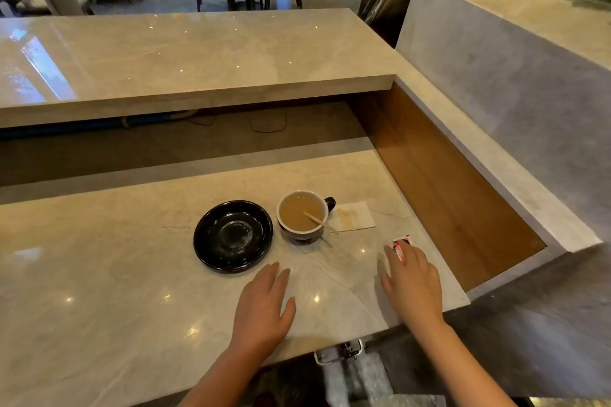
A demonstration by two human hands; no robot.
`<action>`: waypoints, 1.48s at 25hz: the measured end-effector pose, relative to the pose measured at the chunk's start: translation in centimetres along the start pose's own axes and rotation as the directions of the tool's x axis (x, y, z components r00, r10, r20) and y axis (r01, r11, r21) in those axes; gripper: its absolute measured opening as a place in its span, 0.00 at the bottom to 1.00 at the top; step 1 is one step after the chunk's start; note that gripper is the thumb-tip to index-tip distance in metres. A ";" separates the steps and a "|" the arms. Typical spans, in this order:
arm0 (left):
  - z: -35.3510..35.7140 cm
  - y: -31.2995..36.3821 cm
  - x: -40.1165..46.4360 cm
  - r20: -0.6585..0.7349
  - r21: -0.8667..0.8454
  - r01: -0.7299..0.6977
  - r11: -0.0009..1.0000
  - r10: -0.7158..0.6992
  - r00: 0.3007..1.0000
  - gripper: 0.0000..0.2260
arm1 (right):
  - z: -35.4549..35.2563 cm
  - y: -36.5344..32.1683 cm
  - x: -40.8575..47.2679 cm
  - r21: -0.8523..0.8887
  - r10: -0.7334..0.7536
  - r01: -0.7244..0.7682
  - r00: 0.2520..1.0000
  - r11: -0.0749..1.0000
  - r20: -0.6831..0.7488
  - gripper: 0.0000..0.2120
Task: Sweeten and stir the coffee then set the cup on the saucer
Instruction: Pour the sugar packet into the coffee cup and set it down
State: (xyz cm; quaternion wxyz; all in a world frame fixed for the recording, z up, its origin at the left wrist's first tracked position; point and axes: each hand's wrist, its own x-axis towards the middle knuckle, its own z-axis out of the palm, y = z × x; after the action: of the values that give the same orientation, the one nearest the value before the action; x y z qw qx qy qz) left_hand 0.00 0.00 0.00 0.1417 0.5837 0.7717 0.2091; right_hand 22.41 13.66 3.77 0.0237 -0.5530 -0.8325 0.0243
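A dark cup with a white inside holds light brown coffee and stands on the marble counter. A wooden stir stick leans in it, over the rim toward the right. Left of the cup lies an empty black saucer. A red and white sugar packet lies on the counter at the fingertips of my right hand, which rests flat over its near end. My left hand lies flat on the counter, fingers spread, in front of the saucer.
A stained white napkin lies just right of the cup. A raised marble bar top runs along the back, and a wooden side wall closes the right. The counter's near edge lies under my wrists.
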 end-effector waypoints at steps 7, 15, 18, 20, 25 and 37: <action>2.3 -2.0 0.6 0.047 0.214 0.037 0.976 -0.048 0.998 0.30 | 2.1 1.2 0.7 -0.016 0.096 -0.096 0.995 0.995 0.009 0.20; 2.2 -2.2 0.5 0.051 0.225 0.055 0.973 -0.068 0.996 0.30 | 1.3 2.9 1.6 0.262 0.307 -0.296 0.952 0.919 0.000 0.18; 1.9 -1.9 0.5 0.040 0.184 0.060 0.981 -0.069 0.997 0.30 | 1.3 3.5 2.2 0.279 0.377 -0.393 0.919 0.876 0.111 0.19; 2.0 -1.9 0.5 0.042 0.190 0.061 0.980 -0.070 0.997 0.30 | 1.4 3.5 2.3 0.343 0.412 -0.430 0.902 0.835 0.125 0.19; 2.1 -2.1 0.5 0.060 0.238 0.066 0.969 -0.083 0.995 0.30 | 2.0 3.1 2.4 0.507 0.430 -0.439 0.891 0.742 0.144 0.16; 2.4 -1.8 0.6 0.083 0.255 0.071 0.964 -0.095 0.992 0.30 | -0.3 1.5 3.2 0.909 0.373 -0.390 0.830 -0.143 0.415 0.05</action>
State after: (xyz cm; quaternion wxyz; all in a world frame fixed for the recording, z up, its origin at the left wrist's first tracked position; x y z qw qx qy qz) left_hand -0.59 0.50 -2.96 0.1113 0.5733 0.8083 0.0755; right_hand 22.63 17.18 3.98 0.3890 -0.5882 -0.3669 0.6067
